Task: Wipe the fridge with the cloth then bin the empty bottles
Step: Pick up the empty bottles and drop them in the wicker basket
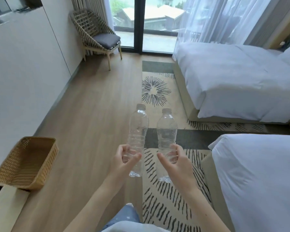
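Hands reach forward at mid-frame, each wrapped loosely round the lower part of a bottle. The left hand (124,158) curls thumb and fingers about the left bottle (137,131); the right hand (176,159) grips the right bottle (167,131) the same way, thumb pointing inward. Both forearms are bare and stretch up from the bottom edge. The bottles stand upright, side by side and apart, clear ribbed plastic with pale caps, nothing visible inside. Left of the bottles, a woven square basket (40,164) in tan wicker sits tilted by a pale ledge. Beneath the bottles lie wood-plank floor (90,114) and a cream rug (157,91) with dark dashes. Right of the bottles stand two beds (241,81) in white linen. Beyond the bottles, a lattice chair (97,34) with a grey cushion sits by the glass door.
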`<state>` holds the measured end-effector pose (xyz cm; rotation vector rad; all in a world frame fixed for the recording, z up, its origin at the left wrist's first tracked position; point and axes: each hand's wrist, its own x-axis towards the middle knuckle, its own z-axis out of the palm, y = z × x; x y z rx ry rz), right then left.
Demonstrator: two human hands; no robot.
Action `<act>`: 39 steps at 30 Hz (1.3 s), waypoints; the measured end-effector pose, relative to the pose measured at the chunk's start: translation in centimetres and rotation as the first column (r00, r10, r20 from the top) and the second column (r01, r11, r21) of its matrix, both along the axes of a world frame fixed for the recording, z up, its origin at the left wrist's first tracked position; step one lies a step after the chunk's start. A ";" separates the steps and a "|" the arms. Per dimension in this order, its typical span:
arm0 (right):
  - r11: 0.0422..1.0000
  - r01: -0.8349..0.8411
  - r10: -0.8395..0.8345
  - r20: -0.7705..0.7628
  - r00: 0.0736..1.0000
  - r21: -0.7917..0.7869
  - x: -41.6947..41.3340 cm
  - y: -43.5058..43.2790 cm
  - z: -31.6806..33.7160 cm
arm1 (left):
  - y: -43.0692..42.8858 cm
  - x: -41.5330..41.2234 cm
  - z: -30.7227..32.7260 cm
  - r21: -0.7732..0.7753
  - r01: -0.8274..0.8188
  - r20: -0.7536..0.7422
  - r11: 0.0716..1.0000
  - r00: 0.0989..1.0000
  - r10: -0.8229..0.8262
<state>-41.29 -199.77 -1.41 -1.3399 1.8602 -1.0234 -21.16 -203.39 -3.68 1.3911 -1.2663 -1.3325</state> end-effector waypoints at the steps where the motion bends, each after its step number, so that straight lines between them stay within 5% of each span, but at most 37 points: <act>1: 1.000 -0.009 0.009 -0.002 1.000 -0.002 0.3 -2.7 0.6 | -2.8 0.5 0.6 -0.008 -0.003 0.006 1.000 1.000 0.003; 10: 0.995 -0.094 0.094 -0.006 0.996 0.022 1.6 -24.6 -0.2 | -21.7 1.8 0.1 0.089 -0.123 0.015 0.988 0.992 0.123; 17: 0.933 -0.361 0.361 -0.021 0.932 0.013 2.4 -45.4 -1.7 | -36.5 1.4 -0.8 0.140 -0.375 0.011 0.916 0.926 0.377; 26: 0.660 -0.750 0.751 -0.015 0.660 0.027 11.8 -66.0 1.8 | -47.3 6.3 1.9 0.203 -0.769 -0.005 0.606 0.618 0.786; 34: 0.356 -0.928 0.931 0.042 0.362 0.109 25.8 -68.5 -1.5 | -46.2 14.4 0.7 0.228 -0.934 0.053 0.277 0.296 0.954; 39: 0.212 -0.970 0.975 0.037 0.218 0.117 36.1 -67.7 -2.9 | -44.4 21.9 -1.7 0.170 -0.972 0.060 0.164 0.176 0.982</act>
